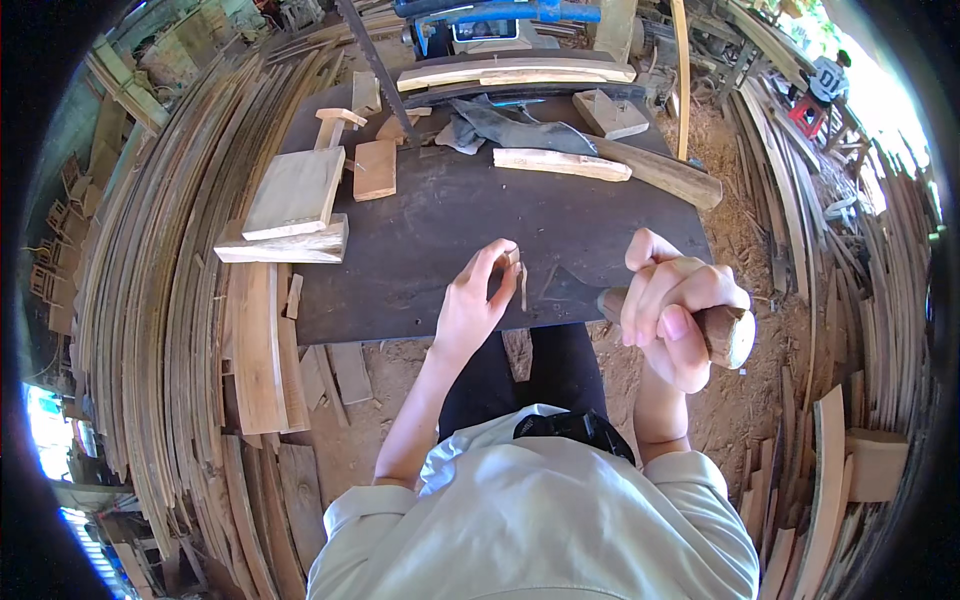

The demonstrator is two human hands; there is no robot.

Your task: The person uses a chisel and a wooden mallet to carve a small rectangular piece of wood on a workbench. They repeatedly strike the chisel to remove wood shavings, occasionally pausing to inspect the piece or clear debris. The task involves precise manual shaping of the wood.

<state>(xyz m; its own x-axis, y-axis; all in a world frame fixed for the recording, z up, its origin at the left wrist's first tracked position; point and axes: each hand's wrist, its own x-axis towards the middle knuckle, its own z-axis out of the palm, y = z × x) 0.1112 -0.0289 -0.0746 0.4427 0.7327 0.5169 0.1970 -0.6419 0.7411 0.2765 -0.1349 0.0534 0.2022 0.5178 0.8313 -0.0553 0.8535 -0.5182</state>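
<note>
**Nail pinched, hammer gripped at the dark tabletop**

My left hand (pixel 470 305) rests on the near edge of the tabletop (pixel 440 230), fingers (pixel 505 262) pinched shut on a small wood piece (pixel 513 257), with a thin nail (pixel 523 287) just below it. My right hand (pixel 672 310) has fingers wrapped tight around a wooden hammer handle (pixel 728 332), held over the tabletop's right near corner. Farther back lie a flat board (pixel 295 192), a small block (pixel 375 168), a pale stick (pixel 562 164) and a grey cloth (pixel 510 128). Stacked planks (pixel 170 290) sit to my left.
</note>
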